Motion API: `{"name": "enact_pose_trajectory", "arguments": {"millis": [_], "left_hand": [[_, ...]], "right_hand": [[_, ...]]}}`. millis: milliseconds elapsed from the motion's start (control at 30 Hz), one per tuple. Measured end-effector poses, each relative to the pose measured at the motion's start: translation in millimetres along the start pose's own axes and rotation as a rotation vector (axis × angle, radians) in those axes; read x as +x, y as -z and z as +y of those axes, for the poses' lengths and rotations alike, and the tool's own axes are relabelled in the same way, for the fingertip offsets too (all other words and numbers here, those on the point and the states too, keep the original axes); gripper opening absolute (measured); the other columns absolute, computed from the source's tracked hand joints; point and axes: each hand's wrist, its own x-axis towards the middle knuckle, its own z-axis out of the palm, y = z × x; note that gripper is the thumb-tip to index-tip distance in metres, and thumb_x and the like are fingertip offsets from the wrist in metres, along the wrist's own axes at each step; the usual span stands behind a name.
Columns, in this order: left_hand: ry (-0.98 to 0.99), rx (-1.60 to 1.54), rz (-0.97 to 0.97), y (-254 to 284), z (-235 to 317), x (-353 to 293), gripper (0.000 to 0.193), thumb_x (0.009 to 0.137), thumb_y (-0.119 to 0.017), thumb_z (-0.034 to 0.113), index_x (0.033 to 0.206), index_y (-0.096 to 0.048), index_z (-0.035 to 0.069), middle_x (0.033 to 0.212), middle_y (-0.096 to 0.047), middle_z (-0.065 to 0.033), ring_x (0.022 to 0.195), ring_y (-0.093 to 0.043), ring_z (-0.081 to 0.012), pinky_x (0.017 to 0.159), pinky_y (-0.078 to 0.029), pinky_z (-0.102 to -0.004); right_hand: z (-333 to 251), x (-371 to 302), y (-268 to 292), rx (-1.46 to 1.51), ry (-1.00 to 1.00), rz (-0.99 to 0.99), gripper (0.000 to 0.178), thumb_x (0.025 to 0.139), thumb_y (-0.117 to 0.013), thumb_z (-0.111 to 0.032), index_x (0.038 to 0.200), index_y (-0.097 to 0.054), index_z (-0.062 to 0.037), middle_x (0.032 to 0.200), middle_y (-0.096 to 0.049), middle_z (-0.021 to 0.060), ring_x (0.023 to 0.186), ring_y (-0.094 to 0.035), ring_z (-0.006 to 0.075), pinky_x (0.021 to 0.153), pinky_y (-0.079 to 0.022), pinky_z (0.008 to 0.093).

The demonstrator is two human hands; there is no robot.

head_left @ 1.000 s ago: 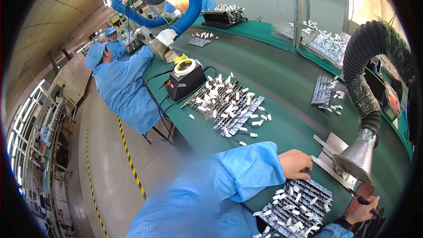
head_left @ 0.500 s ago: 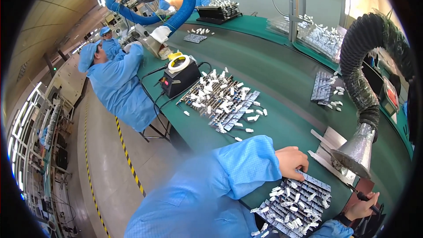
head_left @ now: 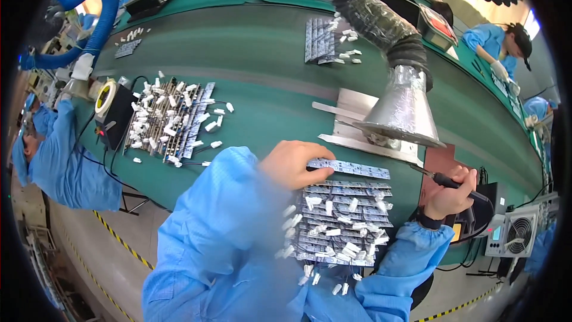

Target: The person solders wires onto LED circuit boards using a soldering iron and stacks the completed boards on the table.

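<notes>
My left hand [head_left: 293, 164] has its thumb and fingers closed on the left end of a narrow circuit board strip [head_left: 357, 169]. This strip lies just beyond a row of similar boards [head_left: 339, 226], which carry dark wires and small white connectors. In my right hand [head_left: 448, 198] is a soldering iron [head_left: 444, 179], gripped by its dark handle, its tip pointing left toward a metal plate. The tip is close to the plate's near edge, right of the held strip; whether they touch I cannot tell.
A metal fume hood [head_left: 405, 110] on a black hose hangs over the metal plate [head_left: 351, 102]. More boards with connectors [head_left: 170, 119] lie left, beside a black soldering station [head_left: 114, 116]. A fan unit [head_left: 517, 232] stands at right. Co-workers in blue sit left and far right.
The view has swung right. The strip at my left fingers now lies apart from the row. My right hand, with the soldering iron, is raised closer to the metal plate.
</notes>
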Motion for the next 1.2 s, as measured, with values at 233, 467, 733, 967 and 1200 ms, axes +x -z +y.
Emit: {"name": "enact_pose_trajectory", "arguments": {"millis": [233, 467, 733, 967, 1200], "left_hand": [[0.016, 0.018, -0.003, -9.5, 12.7, 5.1, 0.032, 0.084, -0.068, 0.026, 0.109, -0.067, 0.005, 0.103, -0.068, -0.0129, 0.091, -0.065, -0.0334, 0.079, -0.052, -0.0397], [-0.061, -0.1, -0.008, -10.3, 24.8, 5.3, 0.036, 0.083, -0.068, 0.008, 0.118, -0.06, 0.002, 0.098, -0.062, -0.0144, 0.083, -0.063, -0.0341, 0.071, -0.051, -0.0391], [-0.102, 0.121, 0.012, -11.4, 32.5, 2.2, 0.039, 0.082, -0.066, 0.009, 0.119, -0.058, 0.007, 0.097, -0.059, -0.0091, 0.079, -0.063, -0.0288, 0.067, -0.051, -0.0385], [-0.199, 0.151, 0.059, -11.3, 30.9, 3.7, 0.043, 0.075, -0.07, 0.001, 0.117, -0.059, 0.002, 0.092, -0.059, -0.0114, 0.074, -0.062, -0.0301, 0.06, -0.05, -0.0375], [-0.217, 0.183, 0.062, -11.7, 30.3, 2.7, 0.045, 0.074, -0.07, 0.001, 0.117, -0.059, 0.002, 0.092, -0.059, -0.0109, 0.074, -0.063, -0.0289, 0.059, -0.051, -0.0366]], "right_hand": [[-17.5, -23.4, -6.4, 0.079, 0.066, -0.272, 0.04, 0.094, -0.041, -0.012, 0.057, -0.027, -0.0091, 0.051, -0.026, 0.0017, 0.048, -0.025, 0.0105, 0.047, -0.02, 0.0286], [-33.0, -70.2, -17.2, 0.007, 0.363, -0.504, 0.038, 0.094, -0.041, -0.019, 0.059, -0.033, -0.007, 0.049, -0.028, 0.0033, 0.045, -0.024, 0.0118, 0.043, -0.017, 0.0292], [-35.4, -78.7, -15.1, -0.106, 0.346, -0.816, 0.034, 0.093, -0.042, -0.016, 0.061, -0.041, -0.0052, 0.049, -0.033, 0.0036, 0.041, -0.03, 0.0131, 0.04, -0.021, 0.0289], [-31.1, -82.3, -16.6, -0.085, 0.334, -0.845, 0.032, 0.092, -0.042, -0.014, 0.062, -0.041, -0.005, 0.049, -0.036, 0.0041, 0.041, -0.032, 0.0129, 0.04, -0.022, 0.0286], [-30.4, -83.9, -17.6, -0.097, 0.333, -0.849, 0.031, 0.092, -0.042, -0.014, 0.062, -0.042, -0.0047, 0.048, -0.036, 0.0043, 0.041, -0.032, 0.0132, 0.039, -0.022, 0.029]]}}
